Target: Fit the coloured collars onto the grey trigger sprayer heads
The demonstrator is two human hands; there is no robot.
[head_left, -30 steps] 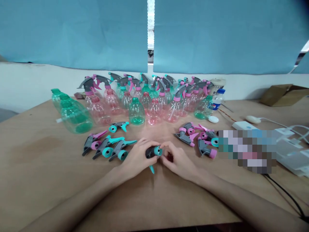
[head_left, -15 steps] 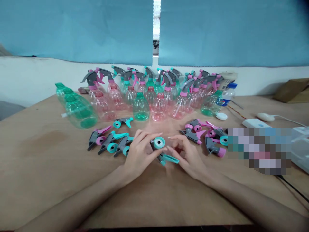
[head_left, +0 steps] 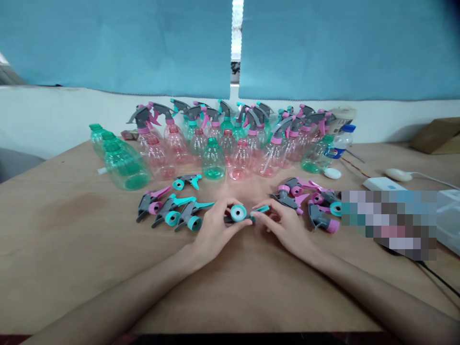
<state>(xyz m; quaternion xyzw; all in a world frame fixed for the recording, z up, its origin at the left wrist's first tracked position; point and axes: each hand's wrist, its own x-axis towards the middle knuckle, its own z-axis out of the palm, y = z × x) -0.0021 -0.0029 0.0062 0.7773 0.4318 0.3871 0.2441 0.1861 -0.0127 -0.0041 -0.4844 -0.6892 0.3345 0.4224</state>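
Observation:
Between my hands is a grey trigger spray head [head_left: 238, 212] with a teal collar, its round opening turned towards me. My left hand [head_left: 215, 230] is closed round its body from the left. My right hand [head_left: 283, 224] pinches the trigger end on the right, where a teal piece sticks up between the fingers. Left of my hands lie several loose spray heads [head_left: 168, 211] with teal or pink collars. More loose spray heads [head_left: 319, 218], mostly pink, lie on the right.
Spray bottles [head_left: 213, 160], pink and green, stand in rows at the back, many with heads on. Green bottles [head_left: 125, 165] stand at the left. A blue-capped bottle [head_left: 341, 141], white lid [head_left: 332, 173], white box [head_left: 383, 186] and cables are at the right, beside a blurred patch.
The spray head has turned in my hands, so its teal trigger now points up to the right instead of down. My right hand has closed on it. The view has shifted slightly.

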